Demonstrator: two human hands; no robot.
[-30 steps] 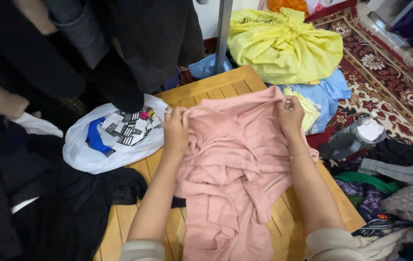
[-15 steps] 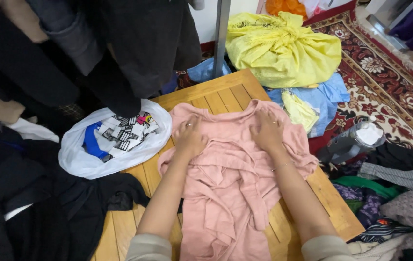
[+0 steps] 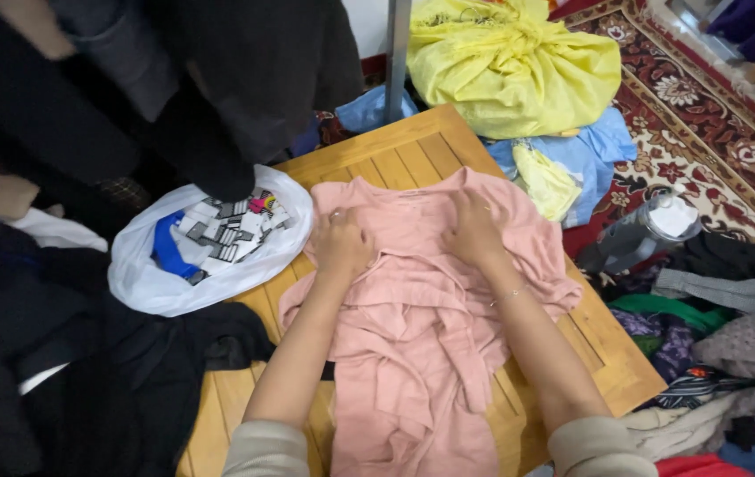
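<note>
A pink garment (image 3: 421, 327) lies spread over the middle of the wooden tabletop (image 3: 377, 159), its neckline toward the far edge and its crumpled lower part hanging past the near edge. Both hands rest on its upper part. The left hand (image 3: 342, 243) sits near the left shoulder of the garment, its fingers (image 3: 335, 217) curled in and bunching the cloth. The right hand (image 3: 476, 231) lies just beside it, toward the right shoulder, fingers bent down and pinching a fold of the same fabric. A thin bracelet (image 3: 505, 294) shows on the right wrist.

At the tabletop's left edge a white plastic bag (image 3: 152, 287) holds black-and-white patterned cloth, touching the garment's sleeve. Beyond the far right corner sits a knotted yellow bag (image 3: 510, 71), with a light blue bag (image 3: 589, 155) below it, on a red patterned carpet (image 3: 704, 168). Dark clothes (image 3: 86, 380) lie heaped off the left edge.
</note>
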